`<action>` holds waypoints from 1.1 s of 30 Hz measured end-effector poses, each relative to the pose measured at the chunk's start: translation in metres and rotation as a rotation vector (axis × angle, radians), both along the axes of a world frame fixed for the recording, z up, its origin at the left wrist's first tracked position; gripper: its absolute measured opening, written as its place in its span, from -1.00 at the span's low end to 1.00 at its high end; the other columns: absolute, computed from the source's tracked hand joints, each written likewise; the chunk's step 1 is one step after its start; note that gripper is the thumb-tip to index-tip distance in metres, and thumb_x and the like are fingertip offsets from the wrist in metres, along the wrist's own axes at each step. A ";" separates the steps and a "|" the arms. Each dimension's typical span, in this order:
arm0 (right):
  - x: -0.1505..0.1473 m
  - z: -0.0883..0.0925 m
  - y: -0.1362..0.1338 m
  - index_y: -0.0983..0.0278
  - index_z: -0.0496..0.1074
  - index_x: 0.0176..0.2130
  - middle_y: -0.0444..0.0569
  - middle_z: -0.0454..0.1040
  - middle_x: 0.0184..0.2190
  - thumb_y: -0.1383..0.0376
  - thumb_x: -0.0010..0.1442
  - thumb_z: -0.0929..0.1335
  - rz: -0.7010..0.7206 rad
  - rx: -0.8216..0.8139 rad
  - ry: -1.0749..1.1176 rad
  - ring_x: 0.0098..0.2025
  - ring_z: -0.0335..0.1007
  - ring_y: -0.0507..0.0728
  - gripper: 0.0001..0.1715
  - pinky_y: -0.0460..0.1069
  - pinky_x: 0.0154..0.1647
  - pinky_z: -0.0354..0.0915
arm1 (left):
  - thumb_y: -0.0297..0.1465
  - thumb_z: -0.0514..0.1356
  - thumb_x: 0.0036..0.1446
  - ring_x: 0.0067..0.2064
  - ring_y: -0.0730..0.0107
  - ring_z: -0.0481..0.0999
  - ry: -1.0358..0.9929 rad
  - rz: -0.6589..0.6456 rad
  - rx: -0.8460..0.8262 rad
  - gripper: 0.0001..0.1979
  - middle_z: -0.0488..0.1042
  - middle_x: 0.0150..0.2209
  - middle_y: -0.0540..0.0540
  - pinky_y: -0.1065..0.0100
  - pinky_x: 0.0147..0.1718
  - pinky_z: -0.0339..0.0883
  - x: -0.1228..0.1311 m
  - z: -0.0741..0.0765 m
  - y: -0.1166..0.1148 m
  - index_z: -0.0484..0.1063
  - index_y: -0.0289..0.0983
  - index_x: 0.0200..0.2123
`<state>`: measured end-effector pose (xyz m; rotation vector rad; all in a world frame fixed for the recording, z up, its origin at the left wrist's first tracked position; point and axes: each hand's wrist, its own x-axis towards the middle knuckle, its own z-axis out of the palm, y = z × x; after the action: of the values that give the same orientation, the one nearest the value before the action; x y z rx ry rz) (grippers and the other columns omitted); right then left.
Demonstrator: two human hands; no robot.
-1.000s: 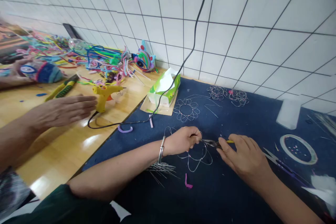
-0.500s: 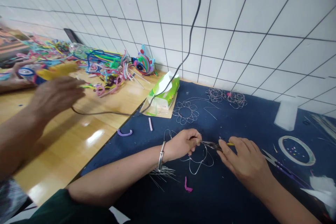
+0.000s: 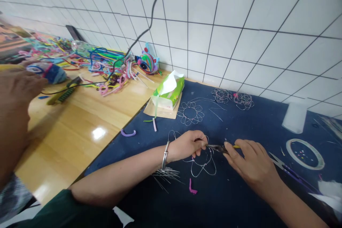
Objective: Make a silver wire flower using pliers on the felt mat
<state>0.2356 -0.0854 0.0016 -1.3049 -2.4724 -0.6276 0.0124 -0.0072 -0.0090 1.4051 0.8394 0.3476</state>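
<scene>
My left hand, with a metal bangle on its wrist, pinches a thin wire flower frame that lies on the dark blue cloth. My right hand is closed around small pliers with yellow handles. The pliers' tip meets the wire right beside my left fingertips. A bundle of short straight wires lies under my left wrist.
Finished wire flowers and tangled ones lie farther back. A green tissue pack, scissors, a tape ring, and a white cup sit around. A co-worker's hand is at left by a heap of coloured pipe cleaners.
The co-worker's hand took the yellow glue gun off the wooden table and drew it away to the left, dragging its black cable. My hands stayed at the wire.
</scene>
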 end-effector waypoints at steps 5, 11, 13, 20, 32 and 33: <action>0.004 -0.002 0.004 0.27 0.38 -0.12 0.05 0.34 -0.27 0.29 0.10 0.33 0.000 -0.095 0.054 -0.23 0.24 0.13 -0.70 0.05 -0.23 0.19 | -0.41 0.02 0.10 -0.53 0.60 0.33 0.033 -0.054 -0.035 -0.87 0.35 -0.44 0.00 0.52 -0.59 0.25 -0.002 0.002 0.003 0.32 -0.33 -0.34; 0.008 -0.006 0.008 0.26 0.38 -0.11 0.05 0.34 -0.27 0.29 0.10 0.33 0.063 -0.090 0.041 -0.22 0.24 0.14 -0.69 0.05 -0.24 0.17 | -0.47 0.00 0.07 -0.52 0.58 0.35 0.099 -0.168 0.033 -0.89 0.34 -0.46 0.00 0.51 -0.56 0.27 -0.006 0.001 0.006 0.30 -0.33 -0.41; 0.009 -0.006 0.008 0.25 0.38 -0.10 0.05 0.34 -0.26 0.27 0.09 0.34 0.083 -0.065 0.030 -0.20 0.24 0.16 -0.67 0.06 -0.22 0.17 | -0.45 0.00 0.08 -0.52 0.58 0.34 0.090 -0.197 0.046 -0.89 0.32 -0.47 0.01 0.50 -0.55 0.28 -0.007 0.002 0.006 0.29 -0.32 -0.40; 0.009 -0.002 0.008 0.28 0.38 -0.10 0.06 0.33 -0.25 0.24 0.10 0.33 0.071 -0.071 0.039 -0.19 0.24 0.15 -0.66 0.06 -0.21 0.17 | -0.40 0.02 0.11 -0.49 0.57 0.33 0.033 -0.161 0.049 -0.89 0.30 -0.45 0.01 0.50 -0.53 0.27 -0.006 0.002 0.004 0.28 -0.32 -0.35; 0.001 0.009 -0.002 0.25 0.40 -0.12 0.05 0.37 -0.27 0.24 0.06 0.36 0.021 0.043 -0.040 -0.21 0.26 0.17 -0.66 0.06 -0.24 0.17 | -0.36 0.02 0.14 -0.53 0.59 0.29 0.001 -0.066 0.013 -0.84 0.31 -0.49 0.02 0.48 -0.53 0.25 -0.003 0.002 0.000 0.29 -0.33 -0.36; 0.000 0.010 -0.003 0.26 0.40 -0.12 0.05 0.37 -0.27 0.24 0.06 0.37 0.023 0.058 -0.049 -0.21 0.26 0.17 -0.66 0.06 -0.24 0.17 | -0.36 0.02 0.14 -0.53 0.59 0.29 -0.004 -0.065 0.011 -0.84 0.31 -0.48 0.02 0.48 -0.53 0.25 -0.003 0.001 0.000 0.29 -0.33 -0.36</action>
<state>0.2356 -0.0882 0.0116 -1.2520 -2.4853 -0.7284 0.0094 -0.0075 -0.0079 1.4379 0.7877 0.3052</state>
